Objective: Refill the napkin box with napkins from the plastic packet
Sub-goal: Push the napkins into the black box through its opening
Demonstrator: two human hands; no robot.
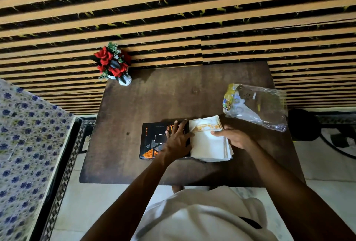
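A black napkin box (152,140) with orange triangles lies flat near the front of the brown table (150,102). My left hand (178,140) rests palm down on the box's right half, fingers spread, thumb touching the napkins. A stack of white napkins (208,144) with a gold band lies just right of the box. My right hand (234,137) grips the stack's right edge, thumb on top. The clear plastic packet (256,104) with a yellow printed end lies crumpled at the right rear; I see no napkins in it.
A small white vase of red roses (114,65) stands at the table's far left corner. A bed with a blue-flowered cover (28,144) is to the left. A striped wall runs behind. A dark round object (302,125) sits right of the table.
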